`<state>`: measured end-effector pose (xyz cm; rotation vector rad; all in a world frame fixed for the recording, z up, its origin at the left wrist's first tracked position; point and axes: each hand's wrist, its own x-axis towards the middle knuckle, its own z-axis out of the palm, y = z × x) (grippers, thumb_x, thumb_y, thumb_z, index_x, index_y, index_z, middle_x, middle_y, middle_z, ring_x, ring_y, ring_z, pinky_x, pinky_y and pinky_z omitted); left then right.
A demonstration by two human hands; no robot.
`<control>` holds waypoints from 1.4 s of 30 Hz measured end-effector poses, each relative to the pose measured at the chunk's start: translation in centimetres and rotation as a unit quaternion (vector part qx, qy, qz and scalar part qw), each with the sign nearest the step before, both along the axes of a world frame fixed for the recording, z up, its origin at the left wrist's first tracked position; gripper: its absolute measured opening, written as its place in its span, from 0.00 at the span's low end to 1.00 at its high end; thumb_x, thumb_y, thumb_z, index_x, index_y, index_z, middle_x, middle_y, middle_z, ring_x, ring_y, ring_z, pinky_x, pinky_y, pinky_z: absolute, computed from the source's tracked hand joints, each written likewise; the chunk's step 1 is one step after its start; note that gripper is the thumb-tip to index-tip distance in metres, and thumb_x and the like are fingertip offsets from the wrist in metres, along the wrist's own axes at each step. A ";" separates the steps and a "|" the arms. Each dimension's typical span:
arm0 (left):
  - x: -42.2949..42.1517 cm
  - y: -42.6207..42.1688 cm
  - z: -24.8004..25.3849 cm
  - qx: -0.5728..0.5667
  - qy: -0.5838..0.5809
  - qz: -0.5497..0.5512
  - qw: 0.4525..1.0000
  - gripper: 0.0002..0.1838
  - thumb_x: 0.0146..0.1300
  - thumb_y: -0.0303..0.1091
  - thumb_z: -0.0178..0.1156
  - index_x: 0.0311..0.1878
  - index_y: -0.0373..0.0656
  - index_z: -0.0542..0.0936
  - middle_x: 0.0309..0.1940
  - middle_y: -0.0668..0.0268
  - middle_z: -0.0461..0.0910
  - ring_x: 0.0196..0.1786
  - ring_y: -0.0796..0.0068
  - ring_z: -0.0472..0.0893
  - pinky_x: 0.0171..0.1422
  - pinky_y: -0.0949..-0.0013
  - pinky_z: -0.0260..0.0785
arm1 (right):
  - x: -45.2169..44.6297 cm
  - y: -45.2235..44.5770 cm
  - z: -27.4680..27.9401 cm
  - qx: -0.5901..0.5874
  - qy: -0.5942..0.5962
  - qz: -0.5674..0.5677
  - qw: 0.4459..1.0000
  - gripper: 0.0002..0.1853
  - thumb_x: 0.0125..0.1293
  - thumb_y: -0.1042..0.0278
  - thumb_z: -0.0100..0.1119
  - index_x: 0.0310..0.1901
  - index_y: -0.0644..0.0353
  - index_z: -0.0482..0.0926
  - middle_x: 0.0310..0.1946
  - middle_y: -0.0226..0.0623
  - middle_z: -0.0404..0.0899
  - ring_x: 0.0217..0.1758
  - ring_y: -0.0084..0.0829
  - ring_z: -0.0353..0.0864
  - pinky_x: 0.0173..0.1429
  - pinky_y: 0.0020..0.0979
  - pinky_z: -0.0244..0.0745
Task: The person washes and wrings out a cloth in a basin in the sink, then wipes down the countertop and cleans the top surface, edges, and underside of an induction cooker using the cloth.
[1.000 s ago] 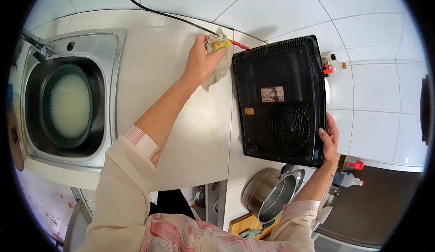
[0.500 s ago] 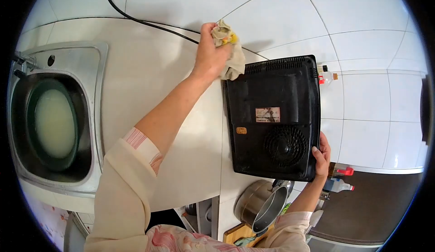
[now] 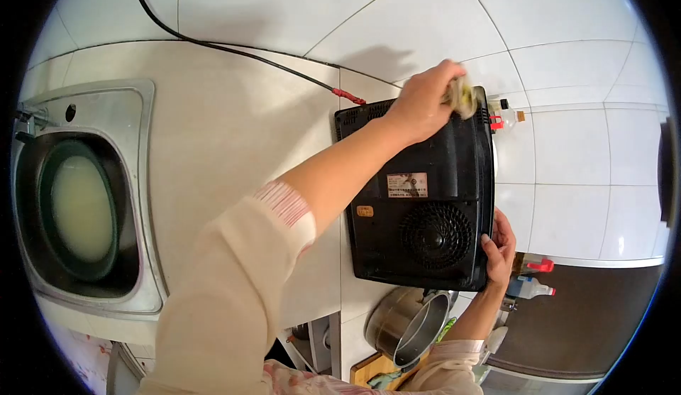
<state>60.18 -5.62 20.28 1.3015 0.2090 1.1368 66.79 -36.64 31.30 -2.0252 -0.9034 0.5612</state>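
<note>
My left hand (image 3: pixel 425 102) is closed round a crumpled beige cloth (image 3: pixel 462 98) with a yellow patch, at the top right part of a black appliance (image 3: pixel 454 168). The appliance is tilted up and shows its underside, with a round vent grille (image 3: pixel 435 236), a printed label (image 3: pixel 407 185) and a small orange sticker. My right hand (image 3: pixel 501 247) grips its lower right edge, thumb on the near face and fingers partly hidden behind. A black cord with a red-wrapped section (image 3: pixel 347 97) runs to the appliance's top left corner.
At the left, a metal sink (image 3: pixel 145 203) holds a dark green basin (image 3: pixel 53 232) with cloudy liquid. Below the appliance are a steel pot (image 3: pixel 386 320) and a wooden board (image 3: pixel 365 370). Bottles (image 3: pixel 528 288) stand at the right by the tiled wall (image 3: pixel 567 146).
My left hand has moved right with the cloth, from beside the appliance to across its upper part. My right hand keeps its hold. The view has shifted, with the sink now lower and further left.
</note>
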 end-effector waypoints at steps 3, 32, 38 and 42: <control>-2.0 -0.3 -5.2 0.084 0.060 0.039 0.994 0.24 0.52 0.22 0.64 0.53 0.46 0.70 0.43 0.54 0.79 0.46 0.51 0.80 0.48 0.58 0.72 | -0.3 -0.2 -0.2 -0.006 0.010 -0.021 1.000 0.33 0.56 0.82 0.53 0.65 0.75 0.60 0.65 0.50 0.66 0.69 0.36 0.64 0.72 0.34 0.54; -11.8 -17.3 -14.0 -0.133 0.237 0.130 0.954 0.22 0.53 0.25 0.65 0.52 0.45 0.71 0.44 0.56 0.80 0.47 0.60 0.81 0.50 0.64 0.72 | 3.8 -2.5 -2.7 0.015 -0.008 -0.002 1.000 0.28 0.61 0.76 0.54 0.63 0.75 0.64 0.59 0.46 0.73 0.60 0.31 0.73 0.65 0.28 0.63; -17.2 -27.4 -13.8 -0.162 0.222 0.010 0.962 0.25 0.52 0.22 0.65 0.54 0.44 0.71 0.44 0.56 0.81 0.48 0.63 0.81 0.52 0.64 0.72 | 2.8 -1.6 -2.3 0.027 -0.007 0.009 1.000 0.26 0.61 0.77 0.54 0.62 0.75 0.65 0.57 0.46 0.74 0.59 0.30 0.74 0.63 0.28 0.65; -20.0 -29.8 -14.0 -0.135 0.209 -0.109 0.963 0.24 0.53 0.23 0.65 0.55 0.42 0.70 0.45 0.56 0.80 0.47 0.64 0.81 0.51 0.66 0.73 | 2.1 -1.4 -2.1 0.037 0.006 0.006 0.999 0.25 0.62 0.78 0.54 0.61 0.75 0.66 0.54 0.44 0.76 0.55 0.28 0.76 0.60 0.26 0.68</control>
